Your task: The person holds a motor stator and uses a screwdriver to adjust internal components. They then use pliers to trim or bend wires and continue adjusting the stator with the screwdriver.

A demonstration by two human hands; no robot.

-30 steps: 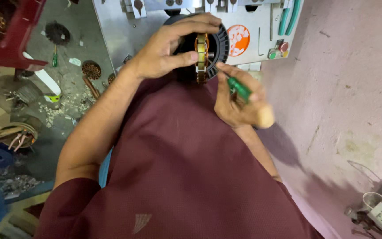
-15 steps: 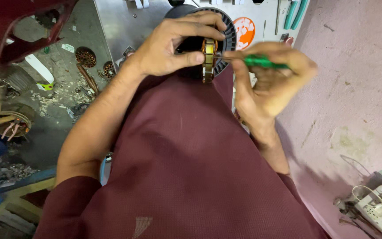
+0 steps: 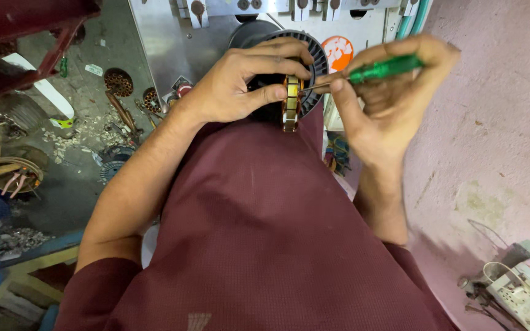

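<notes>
Hands meet — left hand (image 3: pixel 240 86) grips stator (image 3: pixel 291 92), screwdriver (image 3: pixel 375 70) rightward.

Round orange-and-white sticker (image 3: pixel 338 52) on grey metal panel (image 3: pixel 154 37), top centre, partly hidden behind dark ribbed part. Small pale label scrap (image 3: pixel 93 70) lying on floor, upper left.

Two bare hands, a left hand (image 3: pixel 237 92) and a right hand (image 3: pixel 381 104); one green-handled screwdriver (image 3: pixel 378 69); one round black ribbed motor part (image 3: pixel 295 67); one white plastic power strip (image 3: pixel 526 294).
</notes>
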